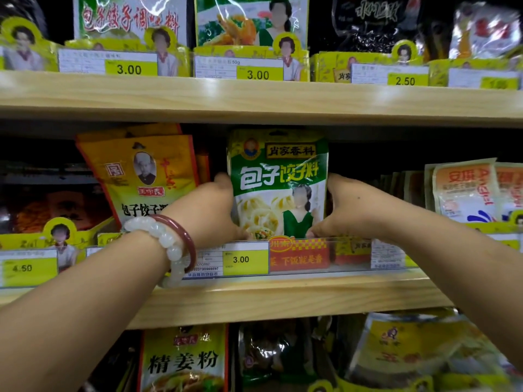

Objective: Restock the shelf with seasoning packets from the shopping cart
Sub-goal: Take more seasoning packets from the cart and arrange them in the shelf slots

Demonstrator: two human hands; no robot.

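My left hand (210, 210) and right hand (343, 206) grip the sides of an upright green-and-white plastic seasoning packet (278, 185), standing on the middle light wooden shelf (283, 298) behind its price strip.

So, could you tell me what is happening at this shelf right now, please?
A person is restocking seasoning packets. Both hands hold a green and white seasoning packet upright on the middle shelf, the left hand at its left edge and the right hand at its right edge. Its bottom sits behind the price strip, above a yellow 3.00 tag. An orange packet leans just to its left. The cart is out of view.
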